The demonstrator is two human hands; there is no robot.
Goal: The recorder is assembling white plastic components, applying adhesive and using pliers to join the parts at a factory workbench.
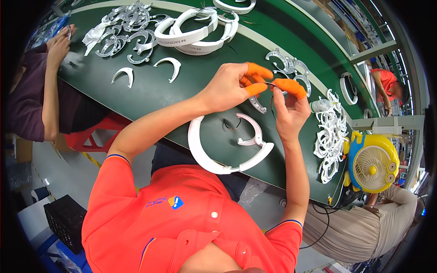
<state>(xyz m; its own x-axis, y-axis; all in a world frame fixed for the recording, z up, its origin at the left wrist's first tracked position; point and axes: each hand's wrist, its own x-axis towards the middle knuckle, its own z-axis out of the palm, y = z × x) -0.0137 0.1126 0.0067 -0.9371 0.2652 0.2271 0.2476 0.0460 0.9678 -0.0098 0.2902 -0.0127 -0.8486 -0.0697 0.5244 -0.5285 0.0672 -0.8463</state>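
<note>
Both hands (226, 91) (291, 116) pinch a dark wire (270, 83) in their fingers (256, 89) above a green table (146, 94), a yellow fan (372, 169) at its right.

One yellow fan (372, 169); left of the fan, one white headband (195, 145), two loose arcs (129, 75) and, farther off, probably two stacked headbands (182, 41); beyond the fan, one lone headband (344, 88).

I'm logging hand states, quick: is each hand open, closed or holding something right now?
Left hand: closed, pinching a thin dark wire.
Right hand: closed, pinching the same thin dark wire.
</note>
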